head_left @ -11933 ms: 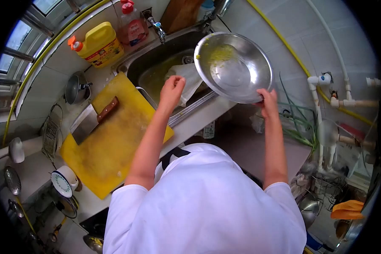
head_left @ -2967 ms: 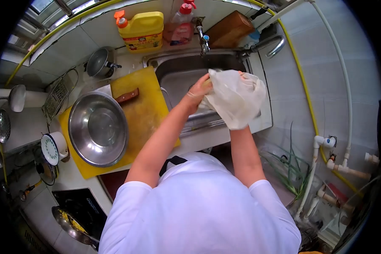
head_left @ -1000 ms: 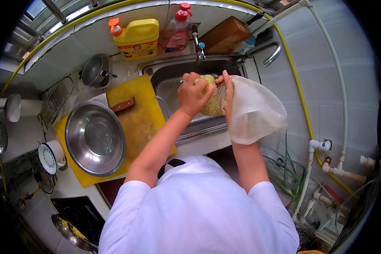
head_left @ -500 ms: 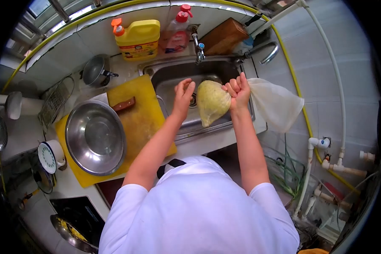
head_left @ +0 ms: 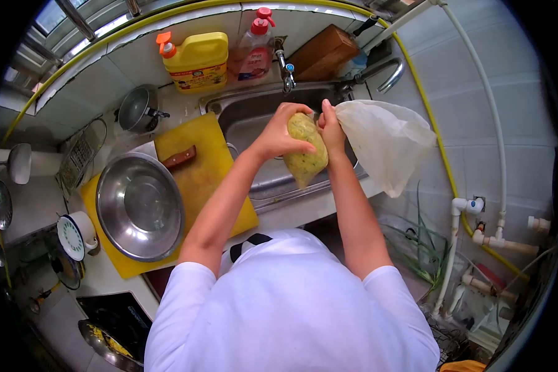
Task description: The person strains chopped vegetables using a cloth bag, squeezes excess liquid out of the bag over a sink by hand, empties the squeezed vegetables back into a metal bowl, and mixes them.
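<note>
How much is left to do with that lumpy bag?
The yellow-green filling is already in the cloth bag, its neck gathered. Now the left hand cups the bulge and the right hand grips the neck above the sink. Squeezing and emptying probably remain, since the bag bulges with filling.

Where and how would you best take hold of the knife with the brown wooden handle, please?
I'd grip its handle from the steel sink's side: it lies uncovered, pointing that way, while the round steel bowl hides most of the blade.
</note>
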